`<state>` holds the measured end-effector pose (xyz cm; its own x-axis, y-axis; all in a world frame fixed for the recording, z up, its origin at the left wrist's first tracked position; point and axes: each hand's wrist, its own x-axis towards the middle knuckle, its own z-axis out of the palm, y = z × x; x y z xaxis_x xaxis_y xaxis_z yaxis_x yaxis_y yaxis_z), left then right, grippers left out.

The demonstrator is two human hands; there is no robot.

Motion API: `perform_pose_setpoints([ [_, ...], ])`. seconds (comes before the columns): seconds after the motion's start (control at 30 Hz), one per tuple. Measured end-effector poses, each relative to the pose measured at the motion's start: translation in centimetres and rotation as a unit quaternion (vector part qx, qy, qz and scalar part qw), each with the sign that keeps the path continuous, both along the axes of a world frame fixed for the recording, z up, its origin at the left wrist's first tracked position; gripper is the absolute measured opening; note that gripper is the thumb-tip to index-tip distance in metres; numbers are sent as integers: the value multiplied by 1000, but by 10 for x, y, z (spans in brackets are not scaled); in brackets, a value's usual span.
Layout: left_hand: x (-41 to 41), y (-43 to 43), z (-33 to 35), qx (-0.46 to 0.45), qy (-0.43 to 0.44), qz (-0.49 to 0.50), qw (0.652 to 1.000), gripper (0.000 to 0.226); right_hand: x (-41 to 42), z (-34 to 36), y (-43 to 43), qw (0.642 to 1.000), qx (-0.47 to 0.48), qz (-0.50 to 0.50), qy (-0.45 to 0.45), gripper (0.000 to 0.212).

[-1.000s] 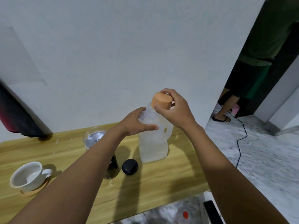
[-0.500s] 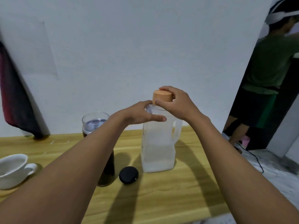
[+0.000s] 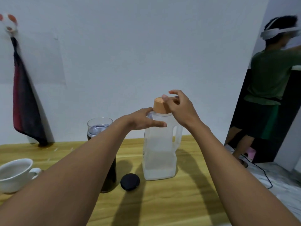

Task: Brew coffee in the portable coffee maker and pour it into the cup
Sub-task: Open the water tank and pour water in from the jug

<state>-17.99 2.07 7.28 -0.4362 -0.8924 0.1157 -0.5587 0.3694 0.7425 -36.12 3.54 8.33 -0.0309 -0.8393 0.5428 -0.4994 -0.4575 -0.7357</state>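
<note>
A clear plastic water jug (image 3: pixel 160 160) with an orange cap (image 3: pixel 160 106) stands on the wooden table (image 3: pixel 162 206), about a third full. My left hand (image 3: pixel 143 119) holds the jug's shoulder, thumb across the front. My right hand (image 3: pixel 179 105) hovers at the cap with its fingers loosened and spread; only the thumb tip is near the rim. The portable coffee maker (image 3: pixel 99 126), dark-bodied with a clear top, stands left of the jug, partly hidden by my left forearm. Its round black lid (image 3: pixel 130 181) lies on the table. A white cup (image 3: pixel 14 173) sits at the far left.
A dark red-and-black cloth (image 3: pixel 24 111) hangs on the white wall at the left. Another person (image 3: pixel 270 79) in a green shirt stands in the doorway at the right. A black cable (image 3: pixel 263 175) runs over the marble floor beyond the table's right edge.
My right hand has let go of the orange cap and opened its fingers. My view has tilted upward. The left hand stays on the jug's shoulder.
</note>
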Motion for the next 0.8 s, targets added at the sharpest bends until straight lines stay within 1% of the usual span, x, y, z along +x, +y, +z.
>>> perform_pose_setpoints([
  [0.1,-1,0,0,-3,7,-5,1000,76,-9,2,2,998,-38,-52,-26,34],
  [0.17,-1,0,0,-5,9,-6,1000,76,-12,3,1,996,-46,-64,-38,25],
  [0.23,-2,1,0,-5,10,-7,1000,76,-12,5,2,996,-43,-61,-42,25],
  [0.37,-1,1,0,-4,10,-8,1000,76,-10,4,5,999,23,31,-37,39],
  [0.4,-1,1,0,-3,9,-8,1000,76,-10,3,6,998,26,31,-38,37],
  [0.43,-1,1,0,-3,8,-9,1000,77,-11,3,7,998,14,19,-53,31],
  [0.5,-1,1,0,-4,10,-7,1000,76,-15,4,8,993,-31,-20,-109,16],
  [0.53,-1,1,0,-5,12,-8,1000,75,-16,4,9,991,-42,-31,-127,14],
  [0.6,-2,1,0,-7,13,-10,1000,75,-20,2,8,993,-27,-4,-117,19],
  [0.67,-2,1,-1,-8,12,-11,1000,76,-21,-2,6,997,25,56,-55,42],
  [0.73,-1,1,-1,-10,10,-5,1000,78,-18,-7,2,993,68,91,16,65],
  [0.8,-1,-1,-2,-17,4,-3,1000,81,-13,-10,-1,994,65,79,33,69],
])
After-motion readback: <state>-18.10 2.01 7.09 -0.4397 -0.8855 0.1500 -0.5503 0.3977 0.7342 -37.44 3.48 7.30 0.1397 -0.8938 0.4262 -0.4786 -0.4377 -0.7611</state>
